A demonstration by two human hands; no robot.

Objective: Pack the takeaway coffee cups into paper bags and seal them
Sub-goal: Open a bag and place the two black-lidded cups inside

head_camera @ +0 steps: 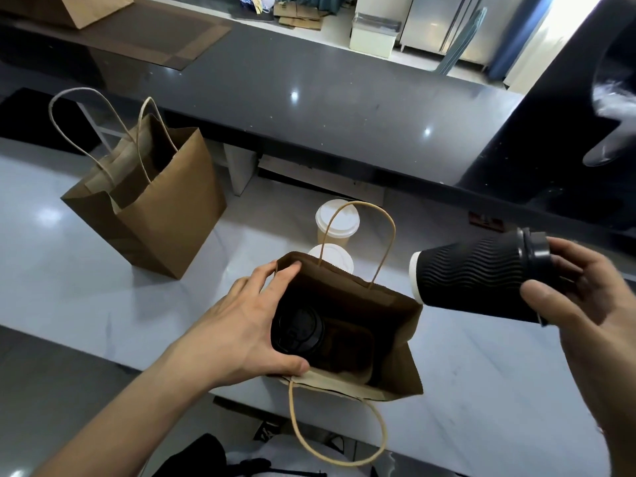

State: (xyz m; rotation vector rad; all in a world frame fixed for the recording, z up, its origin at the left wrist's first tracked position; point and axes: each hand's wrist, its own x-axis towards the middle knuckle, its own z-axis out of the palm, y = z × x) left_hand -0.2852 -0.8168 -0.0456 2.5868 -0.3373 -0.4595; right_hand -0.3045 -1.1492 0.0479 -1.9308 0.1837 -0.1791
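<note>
Ribbed cup (471, 278) gripped on its side in right hand (581, 290), base toward bag (395, 342) held open by left hand (241, 325).

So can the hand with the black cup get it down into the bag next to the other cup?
Probably yes. The left hand holds the near bag open, and the space beside the packed cup looks free. The right hand holds the black cup tilted, so it needs turning upright first.
</note>
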